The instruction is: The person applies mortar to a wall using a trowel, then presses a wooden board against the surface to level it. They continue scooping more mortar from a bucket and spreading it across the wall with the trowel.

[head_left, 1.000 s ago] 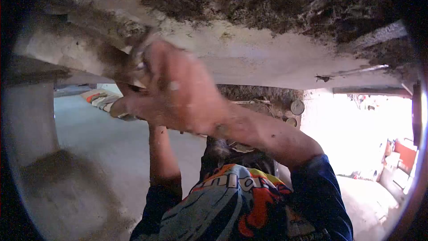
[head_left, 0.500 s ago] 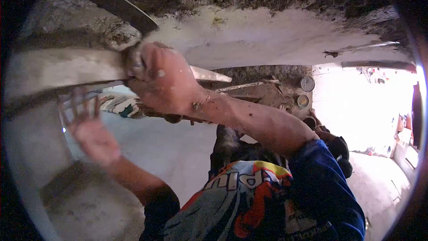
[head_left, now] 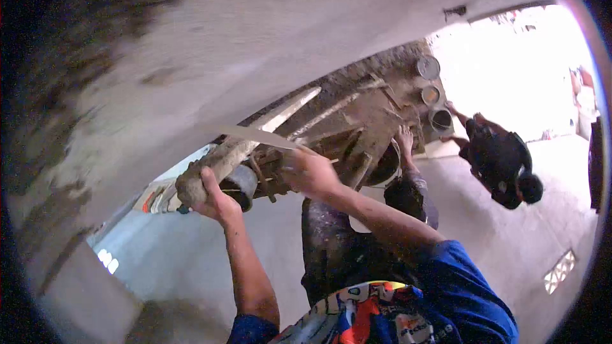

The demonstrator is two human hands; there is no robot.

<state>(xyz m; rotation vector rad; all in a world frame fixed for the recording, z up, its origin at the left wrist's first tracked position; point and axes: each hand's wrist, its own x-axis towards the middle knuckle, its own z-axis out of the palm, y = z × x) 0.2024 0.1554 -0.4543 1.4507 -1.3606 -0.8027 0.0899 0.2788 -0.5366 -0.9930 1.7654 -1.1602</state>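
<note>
1. Largest before us is the pale plastered surface point(head_left: 255, 57), sweeping across the top of our view, with rough dark patches at its left.
2. Well apart on the right, a co-worker point(head_left: 500, 159) bends by the wooden platform point(head_left: 376, 114), which is littered with mud and boards.
3. The long bar point(head_left: 231, 157) slants up and right from our left side, its near end caked in grey-brown muck. We judge it stiff and rather heavy for one hand; the coating may be gritty or slick, so a hold nearer mid-length should balance better.
4. The flat blade point(head_left: 261, 137) crosses in front of the bar; whether they touch, we cannot tell. It looks thin, light and slightly springy, best taken at the handle end.
5. Our left grip point(head_left: 220, 204) clasps the caked end, thumb laid along it, the other fingers mostly hidden behind.
6. Our right grip point(head_left: 313, 175), blurred, is curled closed around the blade's near end.
</note>
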